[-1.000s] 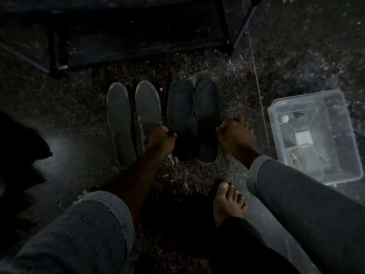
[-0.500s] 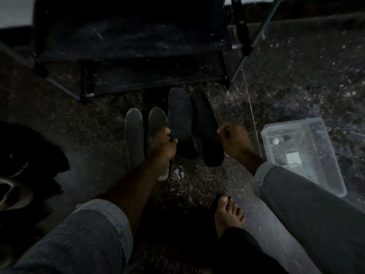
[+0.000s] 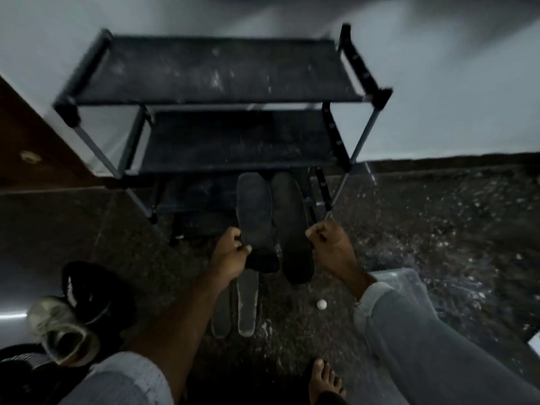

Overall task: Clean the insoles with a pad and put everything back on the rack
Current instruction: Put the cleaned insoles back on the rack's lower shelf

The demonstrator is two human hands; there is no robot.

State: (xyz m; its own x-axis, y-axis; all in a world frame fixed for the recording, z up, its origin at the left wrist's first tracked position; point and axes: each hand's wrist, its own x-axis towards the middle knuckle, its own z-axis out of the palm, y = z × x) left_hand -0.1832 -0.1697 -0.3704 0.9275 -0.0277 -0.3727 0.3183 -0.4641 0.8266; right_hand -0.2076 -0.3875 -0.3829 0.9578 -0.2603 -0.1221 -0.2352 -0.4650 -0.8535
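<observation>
Our left hand curls round the heel end of one dark insole, thumb on top, and our right hand pinches the heel edge of a second dark insole. The two lie side by side and lifted off the floor, their toe ends pointing at the rack and reaching just under its middle shelf.

Below our left wrist, two grey insoles lie flat on the speckled floor, side by side and close together, partly hidden by the forearm. That makes four insoles in all: two in our hands, two on the floor.

One small white ball sits on the floor between the grey pair and our right sleeve. A clear plastic box shows behind that sleeve, mostly covered by it.

The rack stands against a pale wall and shows three dark shelves, one above the other; the lowest is too dim to read.

At the lower left lie shoes: one black shoe and one worn pale shoe beside it, touching. One bare foot shows at the bottom edge.
</observation>
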